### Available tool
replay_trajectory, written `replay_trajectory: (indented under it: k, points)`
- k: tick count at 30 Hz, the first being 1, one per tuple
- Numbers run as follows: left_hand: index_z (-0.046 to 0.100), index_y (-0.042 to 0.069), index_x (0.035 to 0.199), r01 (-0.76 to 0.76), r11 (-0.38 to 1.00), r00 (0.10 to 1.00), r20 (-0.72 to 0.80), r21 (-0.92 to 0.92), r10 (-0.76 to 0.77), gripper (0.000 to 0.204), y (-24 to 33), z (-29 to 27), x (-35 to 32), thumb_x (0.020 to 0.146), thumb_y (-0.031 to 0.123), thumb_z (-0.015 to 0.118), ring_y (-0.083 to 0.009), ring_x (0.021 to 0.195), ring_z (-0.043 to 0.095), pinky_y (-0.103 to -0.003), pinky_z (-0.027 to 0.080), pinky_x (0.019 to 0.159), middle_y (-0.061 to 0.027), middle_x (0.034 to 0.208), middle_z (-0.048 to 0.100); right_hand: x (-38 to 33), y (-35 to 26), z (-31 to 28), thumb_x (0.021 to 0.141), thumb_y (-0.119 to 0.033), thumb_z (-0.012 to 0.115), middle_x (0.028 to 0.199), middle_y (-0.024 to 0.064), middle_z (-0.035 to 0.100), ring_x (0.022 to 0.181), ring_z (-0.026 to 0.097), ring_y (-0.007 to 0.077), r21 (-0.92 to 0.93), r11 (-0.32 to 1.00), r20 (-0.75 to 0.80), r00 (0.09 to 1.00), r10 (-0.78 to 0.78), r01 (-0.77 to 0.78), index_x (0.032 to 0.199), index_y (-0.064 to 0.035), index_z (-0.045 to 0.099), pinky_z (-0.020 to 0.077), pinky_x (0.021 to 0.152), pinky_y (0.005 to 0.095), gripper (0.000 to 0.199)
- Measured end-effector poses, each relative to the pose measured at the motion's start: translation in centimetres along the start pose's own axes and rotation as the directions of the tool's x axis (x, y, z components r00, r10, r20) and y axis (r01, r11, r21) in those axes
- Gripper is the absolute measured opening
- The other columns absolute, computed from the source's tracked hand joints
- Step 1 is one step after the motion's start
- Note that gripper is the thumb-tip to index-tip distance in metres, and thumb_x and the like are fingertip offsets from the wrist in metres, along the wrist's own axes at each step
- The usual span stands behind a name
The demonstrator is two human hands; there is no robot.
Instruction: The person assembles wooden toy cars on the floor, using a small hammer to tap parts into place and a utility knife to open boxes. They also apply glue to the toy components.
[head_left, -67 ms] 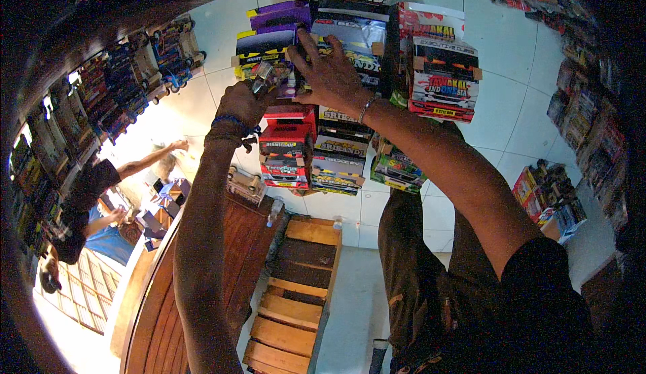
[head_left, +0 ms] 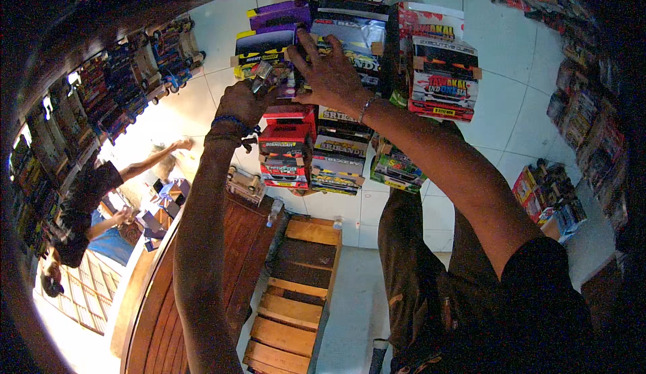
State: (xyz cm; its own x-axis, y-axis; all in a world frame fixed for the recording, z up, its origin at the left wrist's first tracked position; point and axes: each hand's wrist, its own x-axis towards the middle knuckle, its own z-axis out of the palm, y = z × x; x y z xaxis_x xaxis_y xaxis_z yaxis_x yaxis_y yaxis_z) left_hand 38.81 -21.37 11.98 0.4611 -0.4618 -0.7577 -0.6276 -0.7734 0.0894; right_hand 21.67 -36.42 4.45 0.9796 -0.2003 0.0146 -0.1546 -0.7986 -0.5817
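Observation:
My left hand (head_left: 243, 103) is closed around a small shiny silver tool (head_left: 262, 77) whose exact kind I cannot make out. Its tip sits against the yellow-and-black front of a toy truck (head_left: 266, 42) with a purple one behind it. My right hand (head_left: 338, 81) has its fingers spread over the gap between that truck and a grey-and-yellow toy truck (head_left: 360, 34), touching their tops. Below my wrists stand a red toy truck (head_left: 284, 148) and a black-and-grey one (head_left: 338, 148). A green one (head_left: 398, 167) lies partly under my right forearm.
White-and-red toy trucks (head_left: 444, 91) stand on the tiled floor (head_left: 508, 41) to the right. A brown wooden bench (head_left: 202, 246) and a slatted wooden frame (head_left: 289, 307) are nearer. Stacked toy vehicles (head_left: 145, 71) line the left side, where another person's arm (head_left: 148, 162) reaches out.
The silver tool in my left hand has tilted slightly. At the left, the other person's arms have shifted a little to the right. My right hand stays in place.

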Motion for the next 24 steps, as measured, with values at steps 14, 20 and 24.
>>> replay_trajectory:
  k: [14,20,24]
  points:
    - [0.072,-0.001,0.105,0.127,0.991,0.99,-0.053,-0.034,-0.128,0.084,0.1,1.6,0.4,0.077,0.079,0.067,-0.0425,0.092,0.072,-0.051,0.058,0.082,-0.027,0.095,0.073,0.2,0.0,0.3,0.071,-0.067,0.077,0.158,0.0292,0.029,0.119,0.062,0.038,-0.034,0.999,-0.03,1.0,0.005,-0.006,0.151,-0.007,0.042,0.0229,0.116,0.0575,0.106]
    - [0.072,-0.001,0.103,0.147,0.989,0.981,-0.126,-0.033,-0.151,0.082,1.9,1.7,-0.3,0.079,0.077,0.067,-0.0423,0.09,0.072,-0.052,0.057,0.081,-0.0285,0.092,0.073,0.2,0.2,0.2,0.07,-0.069,0.076,0.158,0.0281,0.03,0.119,0.062,0.0376,-0.048,0.999,0.022,1.0,0.015,-0.014,0.15,-0.0072,0.043,0.0217,0.116,0.0571,0.106]
    - [0.072,0.0,0.105,0.093,0.995,0.986,-0.144,0.023,-0.089,0.076,1.9,0.9,-0.7,0.083,0.073,0.065,-0.0428,0.088,0.072,-0.052,0.057,0.077,-0.0281,0.089,0.072,0.4,0.4,0.3,0.07,-0.072,0.074,0.158,0.028,0.031,0.12,0.061,0.0395,-0.053,0.999,-0.032,0.999,-0.011,0.009,0.149,-0.0054,0.043,0.0229,0.115,0.0588,0.108]
